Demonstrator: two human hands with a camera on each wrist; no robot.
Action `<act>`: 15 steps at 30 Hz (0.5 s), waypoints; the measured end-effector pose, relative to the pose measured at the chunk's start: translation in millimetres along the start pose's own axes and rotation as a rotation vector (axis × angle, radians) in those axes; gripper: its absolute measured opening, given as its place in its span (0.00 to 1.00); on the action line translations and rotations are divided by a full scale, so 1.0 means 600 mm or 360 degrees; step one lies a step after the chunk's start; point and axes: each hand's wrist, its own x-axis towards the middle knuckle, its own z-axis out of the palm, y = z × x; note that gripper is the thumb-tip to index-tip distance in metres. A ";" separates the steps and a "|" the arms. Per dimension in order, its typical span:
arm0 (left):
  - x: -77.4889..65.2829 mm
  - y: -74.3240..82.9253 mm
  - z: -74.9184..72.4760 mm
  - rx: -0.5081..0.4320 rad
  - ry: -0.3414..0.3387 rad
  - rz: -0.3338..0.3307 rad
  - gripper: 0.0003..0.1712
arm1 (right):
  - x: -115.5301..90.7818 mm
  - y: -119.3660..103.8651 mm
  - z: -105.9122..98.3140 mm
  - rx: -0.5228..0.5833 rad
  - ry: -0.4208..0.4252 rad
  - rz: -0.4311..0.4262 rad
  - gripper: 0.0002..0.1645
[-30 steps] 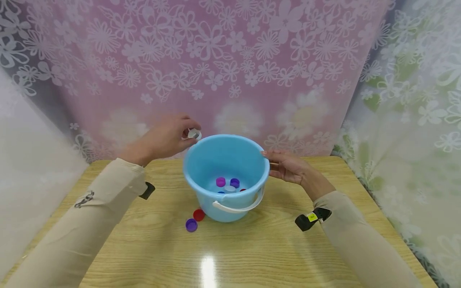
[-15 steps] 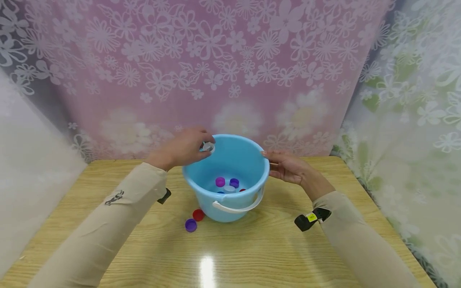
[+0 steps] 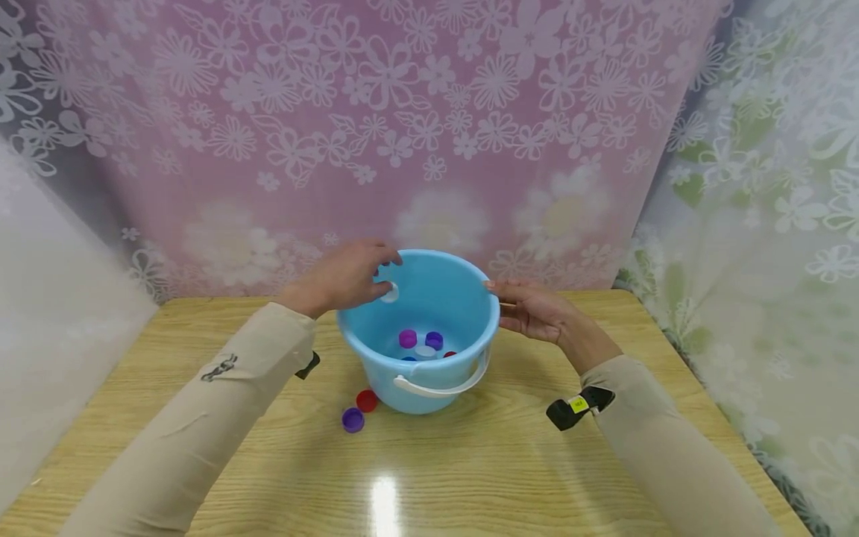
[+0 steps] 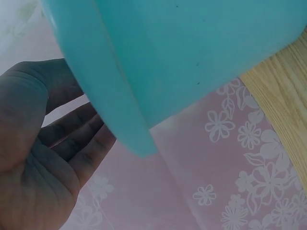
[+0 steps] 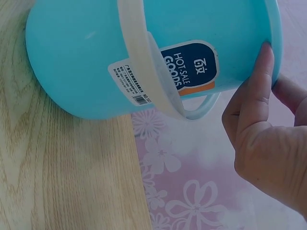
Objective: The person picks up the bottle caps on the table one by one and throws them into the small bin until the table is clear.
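A light blue bucket (image 3: 419, 388) stands on the table. My left hand (image 3: 345, 276) is over the bucket's left rim, its fingers apart and holding nothing. Just below its fingertips a white bottle cap (image 3: 390, 292) is in the air inside the bucket. My right hand (image 3: 537, 312) pinches the right rim, thumb over the edge and fingers against the outer wall. At the bottom of the bucket lie a magenta cap (image 3: 408, 338), a purple cap (image 3: 434, 341), a pale cap (image 3: 426, 352) and partly hidden red and blue ones. The left wrist view hides the left fingertips behind the rim.
On the wooden table (image 3: 268, 462), a red cap (image 3: 366, 400) and another purple cap (image 3: 353, 420) lie left of the bucket's base. The bucket's white handle (image 3: 446, 389) hangs at its front. A pink flowered curtain (image 3: 429, 149) closes off the back.
My left hand moved right from outside the bucket to over its rim, then its fingers parted and let go of the white bottle cap. My right hand stayed on the rim.
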 end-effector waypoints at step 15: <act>-0.024 -0.023 -0.004 0.0010 0.0307 -0.0042 0.15 | 0.002 0.002 -0.002 0.0035 -0.0035 -0.0011 0.13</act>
